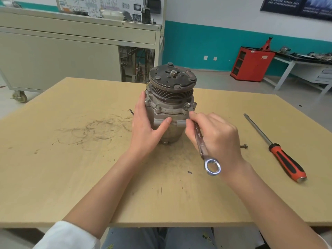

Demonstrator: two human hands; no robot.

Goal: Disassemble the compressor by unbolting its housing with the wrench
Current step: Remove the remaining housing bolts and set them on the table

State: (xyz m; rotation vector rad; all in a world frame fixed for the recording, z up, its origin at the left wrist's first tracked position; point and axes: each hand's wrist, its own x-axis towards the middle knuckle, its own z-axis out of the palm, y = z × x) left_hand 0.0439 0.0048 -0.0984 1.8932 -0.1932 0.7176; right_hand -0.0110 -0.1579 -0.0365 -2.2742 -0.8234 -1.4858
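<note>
Compressor (168, 109) standing upright, pulley uppermost. The left hand (147, 127) presses straight-fingered against its left wall. The right hand (218, 136), closed round the wrench (199, 139), is nearer the front-right flange bolt (187, 105). The wrench's long axis runs from that bolt toward the person, ring end free.

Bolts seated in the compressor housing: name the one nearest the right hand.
The front-right flange bolt, just above the fingertips of the right hand, where the wrench points; the other flange bolts sit further left, nearer the left hand.
</note>
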